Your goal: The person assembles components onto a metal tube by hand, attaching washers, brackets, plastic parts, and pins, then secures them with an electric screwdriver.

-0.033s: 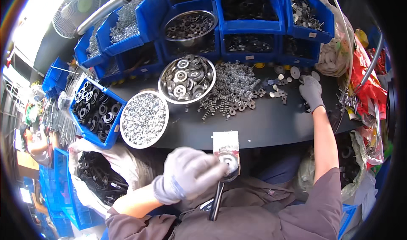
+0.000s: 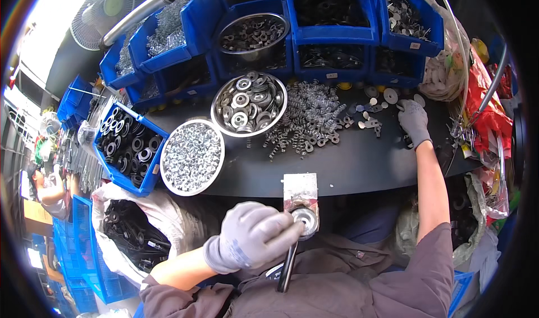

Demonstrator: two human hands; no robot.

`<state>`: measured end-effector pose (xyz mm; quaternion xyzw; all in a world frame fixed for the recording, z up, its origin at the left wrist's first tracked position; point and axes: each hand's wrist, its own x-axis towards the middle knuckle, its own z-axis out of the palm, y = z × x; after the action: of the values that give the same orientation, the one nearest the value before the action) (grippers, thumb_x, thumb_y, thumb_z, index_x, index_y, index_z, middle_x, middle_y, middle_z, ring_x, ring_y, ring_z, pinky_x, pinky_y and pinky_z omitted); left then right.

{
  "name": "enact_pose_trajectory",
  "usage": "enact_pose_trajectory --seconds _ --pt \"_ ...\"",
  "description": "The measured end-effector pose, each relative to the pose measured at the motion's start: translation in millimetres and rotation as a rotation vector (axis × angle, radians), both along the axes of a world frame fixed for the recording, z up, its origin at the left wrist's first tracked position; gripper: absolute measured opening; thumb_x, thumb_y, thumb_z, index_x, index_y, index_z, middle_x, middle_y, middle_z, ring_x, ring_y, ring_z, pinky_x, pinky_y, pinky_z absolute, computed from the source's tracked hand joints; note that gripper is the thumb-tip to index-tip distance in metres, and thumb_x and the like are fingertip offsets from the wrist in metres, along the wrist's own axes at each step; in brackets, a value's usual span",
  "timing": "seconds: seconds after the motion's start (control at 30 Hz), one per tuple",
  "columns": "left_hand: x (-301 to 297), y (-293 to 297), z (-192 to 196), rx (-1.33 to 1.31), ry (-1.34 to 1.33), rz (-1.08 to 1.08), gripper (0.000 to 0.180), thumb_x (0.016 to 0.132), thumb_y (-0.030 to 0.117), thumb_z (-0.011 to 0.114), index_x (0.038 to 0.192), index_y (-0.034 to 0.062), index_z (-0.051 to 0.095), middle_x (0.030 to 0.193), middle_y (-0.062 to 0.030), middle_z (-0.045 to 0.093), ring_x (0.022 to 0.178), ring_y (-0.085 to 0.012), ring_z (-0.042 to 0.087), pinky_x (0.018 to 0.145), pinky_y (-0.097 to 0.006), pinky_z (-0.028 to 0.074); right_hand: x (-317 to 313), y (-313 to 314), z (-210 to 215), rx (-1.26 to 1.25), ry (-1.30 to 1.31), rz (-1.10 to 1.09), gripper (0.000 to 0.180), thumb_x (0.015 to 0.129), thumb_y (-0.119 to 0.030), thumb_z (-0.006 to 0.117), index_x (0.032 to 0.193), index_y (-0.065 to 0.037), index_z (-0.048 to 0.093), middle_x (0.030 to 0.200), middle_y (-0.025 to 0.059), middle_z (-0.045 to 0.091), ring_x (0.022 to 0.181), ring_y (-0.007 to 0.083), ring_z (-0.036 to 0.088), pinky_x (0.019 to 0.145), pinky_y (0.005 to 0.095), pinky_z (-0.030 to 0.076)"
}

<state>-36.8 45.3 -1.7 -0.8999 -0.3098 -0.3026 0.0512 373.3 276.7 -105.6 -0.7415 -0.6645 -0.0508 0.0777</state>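
My left hand, in a grey glove, is closed, with its fingers pressed together. Their tips rest at the left edge of a round metal disc; anything pinched there is hidden. The disc sits at the near end of a pale block-like fixture at the table's front edge, and a black lever handle runs from it toward me. Far to the right, my gloved right hand reaches down to the tabletop with bent fingers, beside a flat round washer. What its fingertips grip cannot be seen.
Loose springs lie mid-table. Left of them stand a steel bowl of wheel-like parts, a white-rimmed dish of small parts and a blue bin of black rings. Stacked blue bins line the back. Open sacks flank me.
My left hand has shifted slightly right and down against the disc and is less blurred. The right hand stays almost where it was, by the washers.
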Motion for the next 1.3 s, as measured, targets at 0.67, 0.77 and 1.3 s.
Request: enact_pose_trajectory --seconds 0.67,0.77,1.3 --pt "-64 17 8 -0.025 -0.168 0.493 0.035 0.069 0.004 0.068 0.103 0.0029 0.062 0.096 -0.0146 0.064 0.088 -0.0345 0.061 0.078 -0.044 0.050 -132 -160 -19 0.229 0.515 0.427 0.035 0.081 -0.016 0.067 0.115 -0.005 0.066 0.092 0.0152 0.060 0.083 0.0325 0.059 0.074 0.0427 0.047" --pt "-142 50 -22 -0.101 0.120 0.829 0.040 0.075 0.007 0.067 0.115 0.0030 0.062 0.113 -0.0171 0.060 0.104 -0.0375 0.056 0.091 -0.045 0.045 -144 -158 -26 0.277 0.358 0.481 0.048 0.077 -0.022 0.071 0.122 -0.008 0.060 0.097 0.0140 0.058 0.088 0.0328 0.058 0.075 0.0441 0.048" --pt "-144 54 -55 0.134 -0.023 0.800 0.010 0.077 0.006 0.068 0.085 0.0057 0.064 0.089 -0.0109 0.063 0.088 -0.0324 0.060 0.078 -0.042 0.048 -152 -180 15 0.132 1.277 0.280 0.038 0.076 0.001 0.066 0.113 0.000 0.059 0.109 0.0133 0.064 0.094 0.0184 0.063 0.082 0.0315 0.051"
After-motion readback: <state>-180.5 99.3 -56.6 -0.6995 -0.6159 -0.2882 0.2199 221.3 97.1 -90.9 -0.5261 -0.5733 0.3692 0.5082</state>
